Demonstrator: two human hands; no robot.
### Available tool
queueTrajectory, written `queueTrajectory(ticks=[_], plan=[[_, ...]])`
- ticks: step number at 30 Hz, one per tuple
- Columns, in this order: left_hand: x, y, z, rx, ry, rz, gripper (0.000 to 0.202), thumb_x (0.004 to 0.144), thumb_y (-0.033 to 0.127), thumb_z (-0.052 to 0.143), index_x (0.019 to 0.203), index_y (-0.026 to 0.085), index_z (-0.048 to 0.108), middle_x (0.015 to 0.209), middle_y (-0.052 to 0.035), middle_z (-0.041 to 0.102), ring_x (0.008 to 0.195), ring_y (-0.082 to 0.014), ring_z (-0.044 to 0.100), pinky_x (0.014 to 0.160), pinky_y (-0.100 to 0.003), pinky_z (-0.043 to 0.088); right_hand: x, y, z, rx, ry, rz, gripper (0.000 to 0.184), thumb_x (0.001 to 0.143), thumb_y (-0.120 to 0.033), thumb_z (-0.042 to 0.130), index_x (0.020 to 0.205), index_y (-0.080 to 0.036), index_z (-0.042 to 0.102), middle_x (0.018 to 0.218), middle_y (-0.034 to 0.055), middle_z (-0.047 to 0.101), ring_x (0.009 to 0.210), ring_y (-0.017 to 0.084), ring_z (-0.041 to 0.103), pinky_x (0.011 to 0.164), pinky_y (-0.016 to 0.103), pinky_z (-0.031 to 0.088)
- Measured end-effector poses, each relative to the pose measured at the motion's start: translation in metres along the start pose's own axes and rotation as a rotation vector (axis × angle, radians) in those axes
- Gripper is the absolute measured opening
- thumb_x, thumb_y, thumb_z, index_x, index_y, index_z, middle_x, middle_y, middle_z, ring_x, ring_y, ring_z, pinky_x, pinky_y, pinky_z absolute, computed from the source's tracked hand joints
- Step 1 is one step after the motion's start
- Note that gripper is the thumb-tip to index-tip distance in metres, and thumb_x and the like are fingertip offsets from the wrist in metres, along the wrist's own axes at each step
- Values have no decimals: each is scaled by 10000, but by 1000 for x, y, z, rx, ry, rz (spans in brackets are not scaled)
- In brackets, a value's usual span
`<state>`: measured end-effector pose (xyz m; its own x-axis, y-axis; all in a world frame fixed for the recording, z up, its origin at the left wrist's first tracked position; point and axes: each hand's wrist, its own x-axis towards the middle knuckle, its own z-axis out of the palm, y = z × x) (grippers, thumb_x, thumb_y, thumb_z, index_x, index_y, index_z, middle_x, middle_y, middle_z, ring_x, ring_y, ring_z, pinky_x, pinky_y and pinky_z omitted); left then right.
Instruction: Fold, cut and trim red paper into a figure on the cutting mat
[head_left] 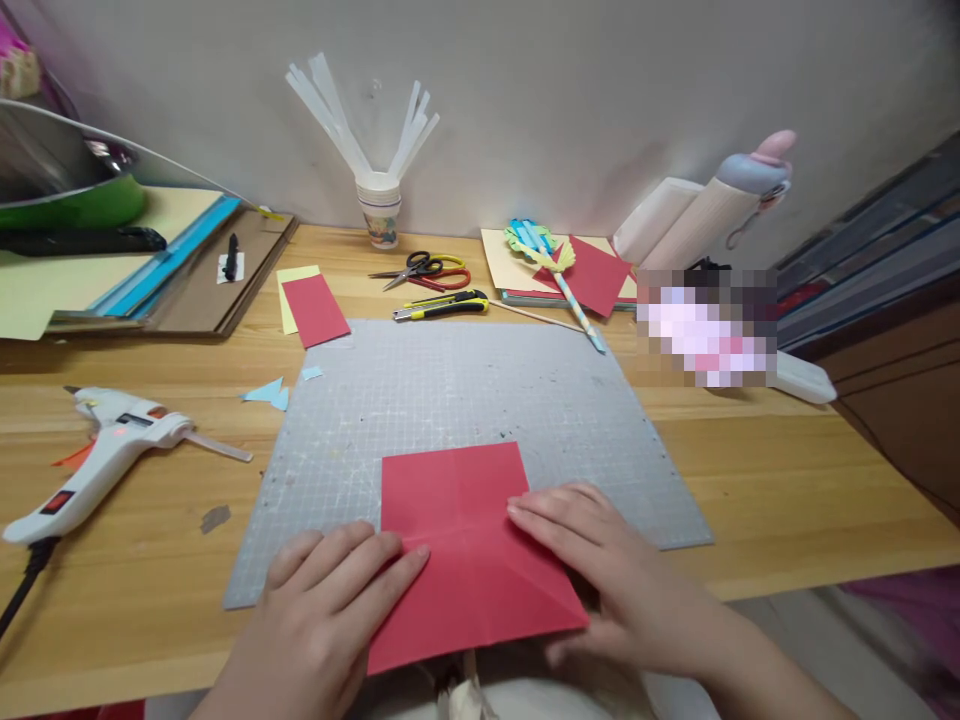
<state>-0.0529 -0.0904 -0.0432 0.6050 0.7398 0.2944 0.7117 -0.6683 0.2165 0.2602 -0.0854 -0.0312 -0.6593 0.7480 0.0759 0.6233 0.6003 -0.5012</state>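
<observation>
Head view: the left hand (330,600) and right hand (600,570) lie flat with fingers stretched, pressing a creased red paper sheet (465,540). The sheet rests on the near edge of the grey cutting mat (480,400), hanging slightly over the wooden desk (787,480).

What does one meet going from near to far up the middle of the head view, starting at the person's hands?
Left hand and right hand → red paper → grey cutting mat → utility knife → scissors → paper cup.
</observation>
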Motion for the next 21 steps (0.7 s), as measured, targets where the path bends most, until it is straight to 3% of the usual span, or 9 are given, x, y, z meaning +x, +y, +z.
queueTrajectory(ticks=[3,8,12,16,18,21], plan=[[3,-2,-2,9,-64,-11,441,801,126,556,1205,297,602,1102,-9,683,988,-220,571,831,-354,338,4,-2,10,-15,96,83,401,920,-169,498,1316,-231,511,1256,108,599,1119,231,550,959,423,413],[15,-2,0,-82,-57,-207,169,881,209,516,976,261,645,988,-22,655,930,-224,564,793,-378,337,11,-1,14,92,223,237,88,900,-233,540,949,-222,613,1019,64,607,963,225,556,839,395,427],[25,0,2,-25,-35,-374,241,913,380,514,776,212,620,889,-39,625,852,-234,551,747,-381,343,21,0,17,55,321,440,192,917,-295,544,746,-208,560,918,39,573,901,216,545,807,393,398],[34,0,4,82,-71,-444,311,883,446,528,684,208,549,785,-35,581,767,-243,522,710,-392,334,33,1,20,-15,346,528,289,900,-307,564,637,-195,521,792,14,535,809,202,538,755,377,367],[37,0,6,133,-59,-458,284,868,441,544,710,205,534,765,-37,557,753,-250,511,699,-394,337,36,1,20,-27,331,551,302,887,-300,583,612,-192,519,767,5,527,780,192,534,735,364,356],[40,3,8,156,24,-373,150,884,324,533,911,186,587,919,-77,579,851,-269,519,746,-413,355,39,0,17,-35,308,569,313,867,-282,607,585,-187,510,750,-2,521,756,182,527,712,348,346]])
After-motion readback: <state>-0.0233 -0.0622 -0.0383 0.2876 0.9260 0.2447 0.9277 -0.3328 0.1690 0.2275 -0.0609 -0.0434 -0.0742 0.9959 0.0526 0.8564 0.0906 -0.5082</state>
